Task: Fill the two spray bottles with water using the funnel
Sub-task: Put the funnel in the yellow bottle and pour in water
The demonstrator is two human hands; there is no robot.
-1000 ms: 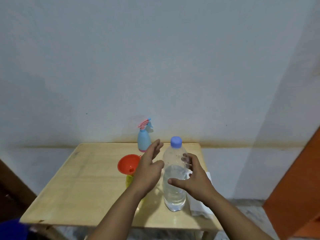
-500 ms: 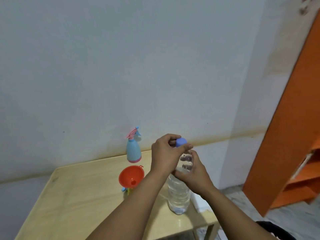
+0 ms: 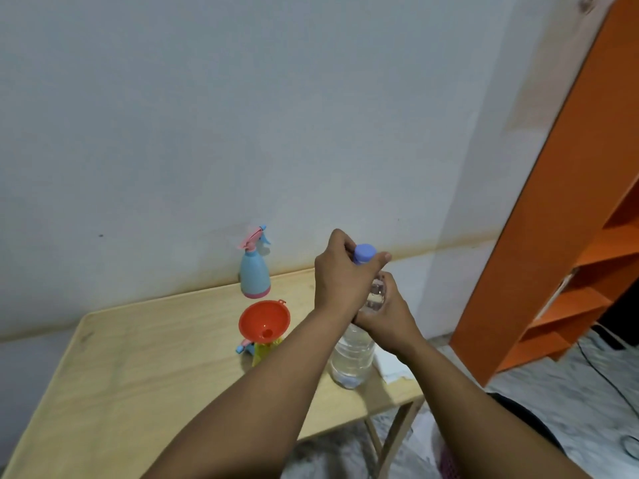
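A clear plastic water bottle (image 3: 351, 357), standing at the pale wooden table's (image 3: 138, 375) 3 o'clock edge, is steadied by the right hand (image 3: 383, 314) while its blue cap (image 3: 364, 253) is gripped by the left hand (image 3: 340, 274); tipping and spillage are risked if the cap is twisted hard.

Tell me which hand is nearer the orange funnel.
Left. The left hand grips the bottle cap, just right of the funnel; the right hand holds the water bottle beyond it.

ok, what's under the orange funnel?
The orange funnel sits on a yellow-green spray bottle; a blue-pink trigger piece lies beside its neck. The funnel and the left forearm cover most of the bottle, so its water level can't be seen.
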